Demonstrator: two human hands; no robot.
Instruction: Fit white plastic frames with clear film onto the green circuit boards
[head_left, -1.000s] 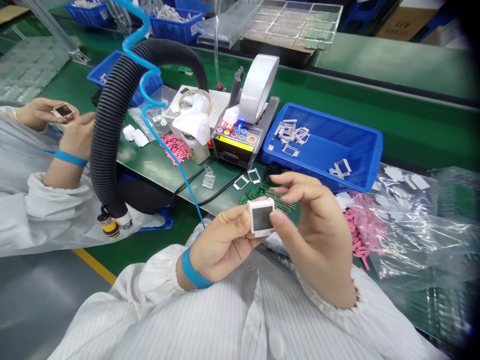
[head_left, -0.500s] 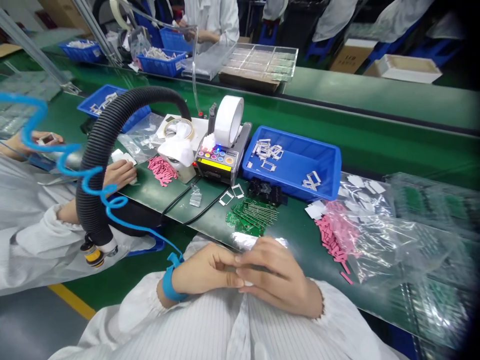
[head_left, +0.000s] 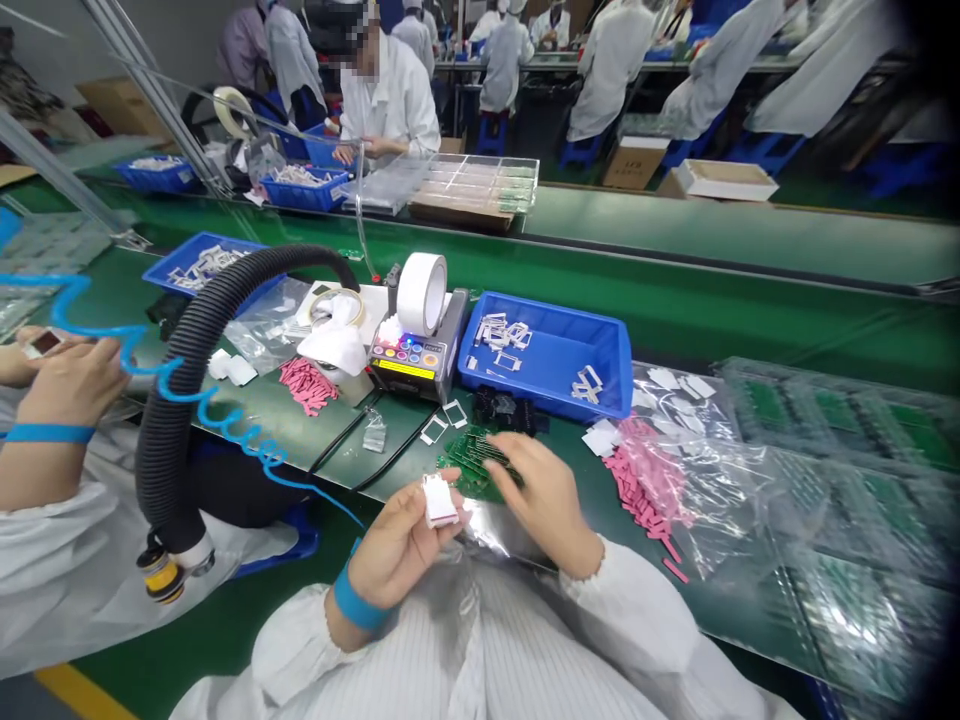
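My left hand (head_left: pixel 397 540) is closed on a small white rectangular piece (head_left: pixel 439 500) with a thin dark pink line along its lower edge, held in front of my body. Over the work surface, my right hand (head_left: pixel 546 498) reaches with thumb and fingers apart. Its fingertips are at a pile of green circuit boards (head_left: pixel 469 455) with thin metal pins lying across them; the fingers partly cover the pile. Two white frames (head_left: pixel 444 422) lie just behind the boards. A shiny silver sheet (head_left: pixel 491 528) is at the bench edge between my hands.
A blue bin (head_left: pixel 547 350) holds white frames. Left of it stands a tape dispenser (head_left: pixel 409 365). Pink strips (head_left: pixel 637 495) and plastic bags (head_left: pixel 720 500) lie to the right. A black hose (head_left: pixel 176 400) and blue coiled cord (head_left: pixel 225 420) hang by a co-worker's hand (head_left: pixel 75 385) at left.
My hands were together; they have since separated. The left now shows the white piece, and the right has moved forward to the circuit boards. The camera view has tilted up.
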